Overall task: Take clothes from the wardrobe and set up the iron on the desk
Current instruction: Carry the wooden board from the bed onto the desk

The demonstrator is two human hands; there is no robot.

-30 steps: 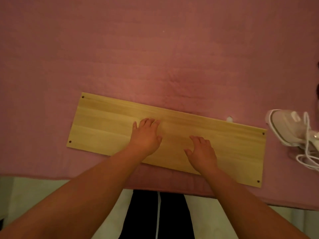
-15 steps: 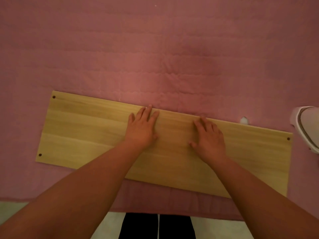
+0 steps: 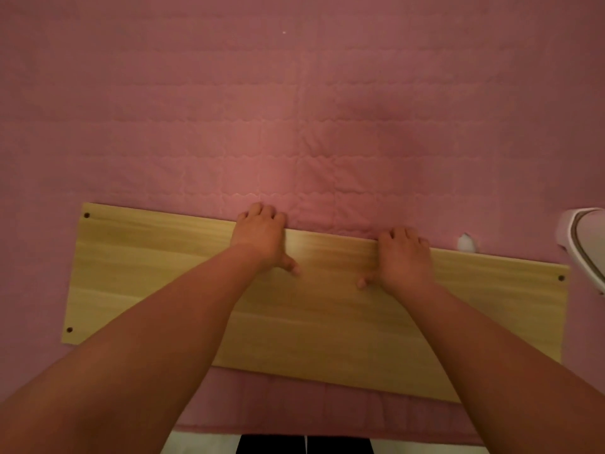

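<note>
Board of pale yellow wood, long and rectangular (image 3: pixel 327 319), lying flat on the pink quilted cover (image 3: pixel 294 126), long axis running left to right, near edge facing the body. Left hand (image 3: pixel 260 237) and right hand (image 3: pixel 404 257) both curling fingers over the far long edge, thumbs resting on top, gripping near its middle. White iron (image 3: pixel 586 244) sitting just beyond the right end, nearer the right hand.

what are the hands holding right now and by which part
Both the left hand and right hand grip the wooden board by its far long edge, fingers curled over it, thumbs on top.
</note>
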